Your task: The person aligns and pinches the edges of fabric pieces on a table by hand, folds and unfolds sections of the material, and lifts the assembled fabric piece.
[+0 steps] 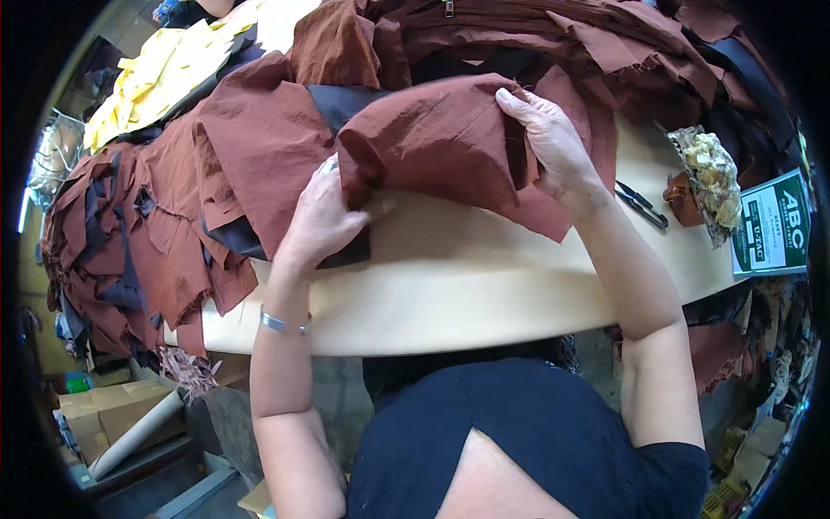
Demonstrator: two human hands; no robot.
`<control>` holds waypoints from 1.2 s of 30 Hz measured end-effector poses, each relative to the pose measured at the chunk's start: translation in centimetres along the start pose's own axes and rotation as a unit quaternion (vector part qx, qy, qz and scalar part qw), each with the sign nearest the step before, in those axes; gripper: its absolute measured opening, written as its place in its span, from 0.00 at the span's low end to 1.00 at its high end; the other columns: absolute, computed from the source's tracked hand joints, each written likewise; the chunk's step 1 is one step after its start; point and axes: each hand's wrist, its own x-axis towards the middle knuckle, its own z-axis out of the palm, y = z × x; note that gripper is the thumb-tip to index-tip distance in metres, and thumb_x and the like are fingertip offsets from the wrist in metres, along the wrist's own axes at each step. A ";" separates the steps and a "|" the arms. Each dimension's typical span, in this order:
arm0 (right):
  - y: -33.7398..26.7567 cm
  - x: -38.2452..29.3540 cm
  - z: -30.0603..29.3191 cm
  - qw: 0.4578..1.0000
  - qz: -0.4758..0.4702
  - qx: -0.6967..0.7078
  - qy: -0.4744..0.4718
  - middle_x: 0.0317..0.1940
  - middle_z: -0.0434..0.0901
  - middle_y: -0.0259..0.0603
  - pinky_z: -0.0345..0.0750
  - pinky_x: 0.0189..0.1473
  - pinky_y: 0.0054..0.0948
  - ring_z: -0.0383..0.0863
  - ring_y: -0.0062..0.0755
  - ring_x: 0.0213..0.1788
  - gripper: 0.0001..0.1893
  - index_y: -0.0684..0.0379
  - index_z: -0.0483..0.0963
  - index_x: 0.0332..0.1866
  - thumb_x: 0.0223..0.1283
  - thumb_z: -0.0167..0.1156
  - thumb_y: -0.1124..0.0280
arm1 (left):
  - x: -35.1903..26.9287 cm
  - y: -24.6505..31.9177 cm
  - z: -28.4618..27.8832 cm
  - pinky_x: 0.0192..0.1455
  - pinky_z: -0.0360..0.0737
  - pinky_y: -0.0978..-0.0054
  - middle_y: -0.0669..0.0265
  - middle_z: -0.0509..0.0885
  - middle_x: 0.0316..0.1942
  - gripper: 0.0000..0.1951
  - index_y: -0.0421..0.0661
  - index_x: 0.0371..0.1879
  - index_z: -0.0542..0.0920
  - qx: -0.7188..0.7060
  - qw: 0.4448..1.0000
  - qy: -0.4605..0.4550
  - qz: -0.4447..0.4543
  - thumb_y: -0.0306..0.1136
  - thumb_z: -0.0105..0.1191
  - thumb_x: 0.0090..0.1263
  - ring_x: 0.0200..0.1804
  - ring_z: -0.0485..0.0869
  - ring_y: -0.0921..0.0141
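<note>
A reddish-brown fabric piece stretches between my two hands, raised above the pale tabletop. My right hand pinches its upper right edge between thumb and fingers. At the other end, my left hand has its fingers behind the fabric, and the thumb side is blurred. Beside and partly behind my left hand lies another brown fabric piece over dark cloth. More brown fabric hangs below my right hand; whether it belongs to the held piece is unclear.
Brown and dark cloth scraps drape over the table's left side. Yellow cloth lies behind them. More brown fabric is heaped along the back. At right are black thread snips, a glue-crusted piece on a brown pot, and an ABC rubber cement can.
</note>
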 end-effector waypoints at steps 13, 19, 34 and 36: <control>1.6 4.2 -4.7 0.984 -0.034 -0.171 0.037 0.35 0.81 0.36 0.75 0.41 0.21 0.78 0.19 0.34 0.12 0.64 0.75 0.45 0.64 0.53 0.67 | 1.8 0.3 -0.7 0.43 0.70 0.85 0.74 0.77 0.36 0.14 0.34 0.48 0.75 -0.405 0.903 -0.054 -0.132 0.30 0.44 0.71 0.38 0.71 0.82; 1.4 3.9 -4.8 0.988 -0.033 -0.141 0.061 0.38 0.80 0.37 0.74 0.45 0.23 0.77 0.22 0.37 0.14 0.65 0.74 0.47 0.64 0.53 0.66 | 2.2 2.3 -0.8 0.52 0.70 0.81 0.70 0.79 0.42 0.17 0.32 0.51 0.74 -0.362 0.918 -0.083 -0.138 0.32 0.49 0.68 0.43 0.73 0.79; 2.4 4.3 -4.4 0.976 -0.106 -0.188 0.014 0.37 0.81 0.35 0.74 0.45 0.22 0.77 0.19 0.38 0.13 0.67 0.77 0.44 0.63 0.54 0.68 | 0.7 1.1 1.3 0.34 0.70 0.75 0.57 0.75 0.22 0.09 0.35 0.34 0.76 -0.183 0.982 -0.056 0.002 0.21 0.56 0.54 0.27 0.73 0.73; 2.9 4.7 -4.5 0.978 -0.104 -0.180 0.024 0.37 0.81 0.35 0.74 0.46 0.22 0.77 0.20 0.39 0.14 0.67 0.76 0.45 0.63 0.54 0.67 | 0.7 1.1 1.2 0.35 0.70 0.75 0.57 0.75 0.22 0.09 0.34 0.35 0.76 -0.263 0.963 -0.044 -0.027 0.21 0.56 0.54 0.27 0.72 0.74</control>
